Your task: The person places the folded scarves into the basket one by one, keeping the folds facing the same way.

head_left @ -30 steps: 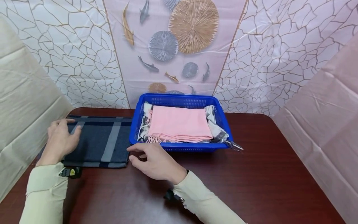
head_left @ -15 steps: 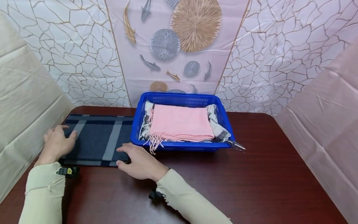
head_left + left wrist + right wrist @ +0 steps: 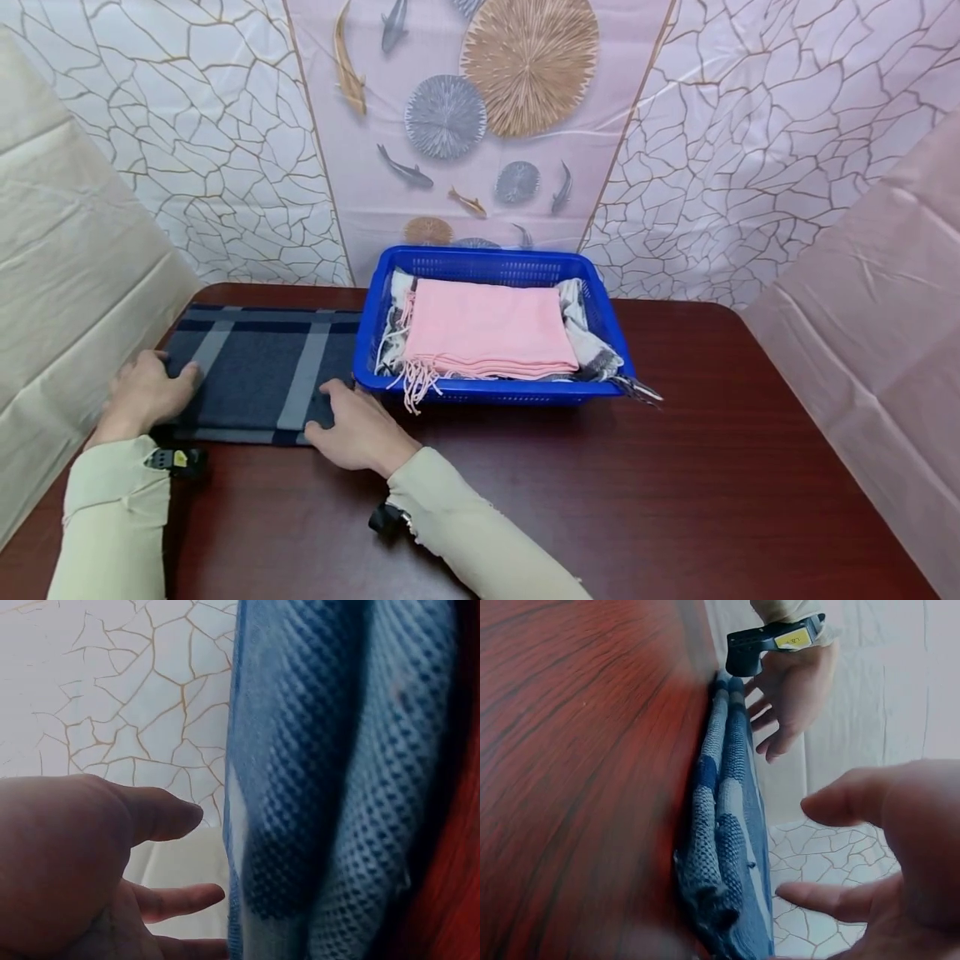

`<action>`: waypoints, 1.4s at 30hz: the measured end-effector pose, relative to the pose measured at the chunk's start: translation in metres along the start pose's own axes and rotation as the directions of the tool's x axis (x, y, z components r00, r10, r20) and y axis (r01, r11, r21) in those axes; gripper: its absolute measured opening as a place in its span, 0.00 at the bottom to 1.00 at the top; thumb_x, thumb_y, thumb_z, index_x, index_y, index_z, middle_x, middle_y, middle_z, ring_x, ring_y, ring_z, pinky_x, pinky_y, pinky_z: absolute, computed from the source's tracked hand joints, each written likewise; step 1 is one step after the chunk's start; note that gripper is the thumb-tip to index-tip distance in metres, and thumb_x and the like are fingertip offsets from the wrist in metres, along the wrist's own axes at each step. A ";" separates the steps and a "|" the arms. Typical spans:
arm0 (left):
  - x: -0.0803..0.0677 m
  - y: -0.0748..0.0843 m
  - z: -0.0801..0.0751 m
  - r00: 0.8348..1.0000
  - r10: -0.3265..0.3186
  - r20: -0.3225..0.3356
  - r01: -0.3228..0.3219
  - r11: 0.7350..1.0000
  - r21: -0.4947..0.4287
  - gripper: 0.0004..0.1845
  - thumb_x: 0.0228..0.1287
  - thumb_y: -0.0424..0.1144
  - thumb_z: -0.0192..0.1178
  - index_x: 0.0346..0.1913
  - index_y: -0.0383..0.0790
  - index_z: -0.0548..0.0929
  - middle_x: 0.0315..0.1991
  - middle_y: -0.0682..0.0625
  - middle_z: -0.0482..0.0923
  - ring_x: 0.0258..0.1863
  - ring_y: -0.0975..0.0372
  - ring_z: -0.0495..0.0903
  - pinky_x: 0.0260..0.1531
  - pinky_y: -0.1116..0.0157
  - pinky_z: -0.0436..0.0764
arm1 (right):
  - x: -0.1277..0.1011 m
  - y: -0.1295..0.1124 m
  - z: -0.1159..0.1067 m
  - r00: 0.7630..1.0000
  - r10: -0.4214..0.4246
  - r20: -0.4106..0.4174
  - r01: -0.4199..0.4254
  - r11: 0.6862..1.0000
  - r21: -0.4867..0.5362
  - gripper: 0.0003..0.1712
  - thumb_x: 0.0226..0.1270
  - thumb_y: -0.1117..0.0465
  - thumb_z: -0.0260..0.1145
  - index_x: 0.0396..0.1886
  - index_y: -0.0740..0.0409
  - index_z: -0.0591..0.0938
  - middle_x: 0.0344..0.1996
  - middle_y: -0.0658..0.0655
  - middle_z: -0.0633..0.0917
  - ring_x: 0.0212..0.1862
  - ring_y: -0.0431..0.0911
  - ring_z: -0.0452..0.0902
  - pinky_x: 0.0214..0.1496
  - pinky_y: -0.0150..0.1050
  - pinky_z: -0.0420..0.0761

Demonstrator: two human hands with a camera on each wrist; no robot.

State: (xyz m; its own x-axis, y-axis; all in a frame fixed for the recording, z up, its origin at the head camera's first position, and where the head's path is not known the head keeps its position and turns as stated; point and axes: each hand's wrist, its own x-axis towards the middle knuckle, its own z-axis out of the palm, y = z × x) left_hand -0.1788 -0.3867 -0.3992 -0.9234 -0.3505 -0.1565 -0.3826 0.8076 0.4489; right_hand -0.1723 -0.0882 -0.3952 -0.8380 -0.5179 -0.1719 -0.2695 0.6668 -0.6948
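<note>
A folded dark blue and grey plaid scarf lies flat at the left of the table. Over its left end is my left hand, thumb and fingers apart; the left wrist view shows the thumb raised beside the thick folded edge. My right hand hovers at the scarf's right front corner, knuckles bent. In the right wrist view its thumb and a finger are spread, with the layered scarf edge beside them. Neither hand visibly grips the cloth. Some right fingertips are hidden in the head view.
A blue plastic basket stands right of the scarf, close to the right hand. Inside lie a folded pink scarf and a white and grey cloth. Pink fringe hangs over the front rim. Fabric walls border the table.
My right hand has moved left, from beside the scarf to its right front corner. The left hand has shifted slightly down and left. Pink fringe now hangs over the basket's rim.
</note>
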 end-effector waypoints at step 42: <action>0.010 -0.025 0.004 0.989 -0.119 -0.087 0.120 0.993 0.008 0.34 0.76 0.44 0.46 0.65 0.09 0.63 0.62 0.13 0.62 0.61 0.23 0.63 0.63 0.36 0.68 | 0.040 -0.008 0.020 0.942 0.268 -0.202 -0.255 0.963 0.089 0.24 0.74 0.46 0.62 0.57 0.60 0.82 0.56 0.54 0.85 0.59 0.46 0.80 0.61 0.38 0.79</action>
State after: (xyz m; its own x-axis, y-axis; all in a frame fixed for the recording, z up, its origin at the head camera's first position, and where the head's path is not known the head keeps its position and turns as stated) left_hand -0.1789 -0.4088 -0.4152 -0.8653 -0.4838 -0.1314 -0.4907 0.7635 0.4199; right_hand -0.1942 -0.1256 -0.4105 -0.9574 -0.2006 -0.2075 -0.0032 0.7264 -0.6873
